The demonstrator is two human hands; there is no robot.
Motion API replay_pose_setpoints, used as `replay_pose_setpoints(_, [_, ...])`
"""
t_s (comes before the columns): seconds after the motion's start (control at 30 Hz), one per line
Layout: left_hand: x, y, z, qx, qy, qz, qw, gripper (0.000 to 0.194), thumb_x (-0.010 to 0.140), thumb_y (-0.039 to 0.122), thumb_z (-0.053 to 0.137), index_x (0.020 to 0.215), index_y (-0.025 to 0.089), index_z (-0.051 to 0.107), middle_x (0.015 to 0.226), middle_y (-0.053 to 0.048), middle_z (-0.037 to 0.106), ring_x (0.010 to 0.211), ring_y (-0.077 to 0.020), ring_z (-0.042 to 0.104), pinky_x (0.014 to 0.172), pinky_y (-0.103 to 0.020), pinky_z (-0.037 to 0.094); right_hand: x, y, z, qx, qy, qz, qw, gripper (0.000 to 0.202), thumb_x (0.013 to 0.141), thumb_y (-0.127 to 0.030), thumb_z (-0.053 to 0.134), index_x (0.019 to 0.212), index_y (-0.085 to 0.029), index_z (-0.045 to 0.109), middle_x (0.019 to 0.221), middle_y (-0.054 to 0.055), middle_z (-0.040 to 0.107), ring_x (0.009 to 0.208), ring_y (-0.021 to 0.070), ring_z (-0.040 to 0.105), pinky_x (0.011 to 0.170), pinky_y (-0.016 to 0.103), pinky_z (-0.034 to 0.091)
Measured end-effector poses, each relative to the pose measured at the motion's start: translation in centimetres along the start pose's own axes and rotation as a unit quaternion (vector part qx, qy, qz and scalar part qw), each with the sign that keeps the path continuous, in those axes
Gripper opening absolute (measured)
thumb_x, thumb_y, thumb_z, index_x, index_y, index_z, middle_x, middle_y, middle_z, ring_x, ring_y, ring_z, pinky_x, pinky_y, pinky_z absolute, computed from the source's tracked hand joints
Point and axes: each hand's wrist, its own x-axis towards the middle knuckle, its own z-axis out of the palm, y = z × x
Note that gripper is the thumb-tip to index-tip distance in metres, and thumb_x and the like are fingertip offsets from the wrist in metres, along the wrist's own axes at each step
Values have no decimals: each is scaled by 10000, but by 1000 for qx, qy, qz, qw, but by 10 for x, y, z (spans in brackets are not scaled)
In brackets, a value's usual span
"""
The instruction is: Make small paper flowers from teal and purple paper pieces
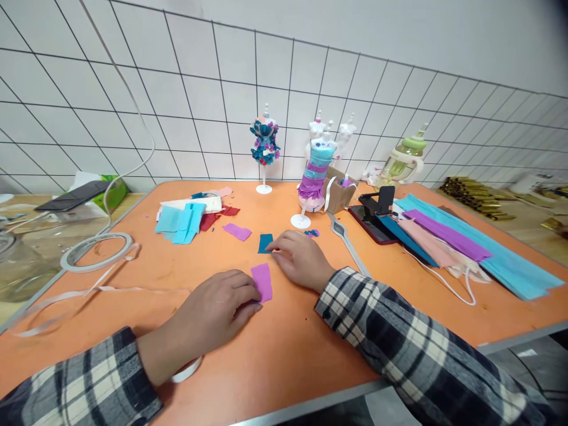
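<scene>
At the middle of the table, the fingers of my left hand (228, 299) are curled at the left edge of a small purple piece of crepe paper (262, 282), thumb below and index above. Just beyond it lies a dark teal piece of crepe paper (265, 243). The fingertips of my right hand (304, 258) pinch at its right edge, with the far fingers bent. Another purple strip (237, 231) lies flat behind my left hand, touched by neither hand.
Light blue pieces (181, 222) lie back left, near a roll of double-sided tape (96, 252). Small dress forms stand behind, one in teal and purple (265, 145), one in blue and purple (316, 171). Grey scissors or tweezers (348, 242), a phone (373, 225) and paper strips (510, 266) lie right.
</scene>
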Motion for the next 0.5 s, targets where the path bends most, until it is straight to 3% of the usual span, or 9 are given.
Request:
replay_pose_setpoints(0.13, [-2,-4,1,-3,17,19,1000,215,998,230,560,937,236,766,929,-36,752,908,-232,675,803,-371,506,-14,-27,-2,28,-134,-36,990,106,923,-217,681,940,-206,785,883,13,780,826,166,659,741,277,421])
replay_pose_setpoints(0.23, [-3,-6,1,-6,18,23,1000,206,982,201,570,938,239,767,925,-33,751,896,-228,675,799,-369,511,-25,-42,0,0,-187,-20,982,144,951,-285,663,940,-211,785,900,18,793,802,172,662,675,287,375])
replay_pose_setpoints(0.5, [-3,-6,3,-11,13,17,1000,222,995,215,537,947,244,752,925,-24,769,902,-228,686,841,-401,512,-29,-44,6,-71,-180,4,981,184,964,-265,580,919,-190,742,875,44,747,768,181,631,630,313,313])
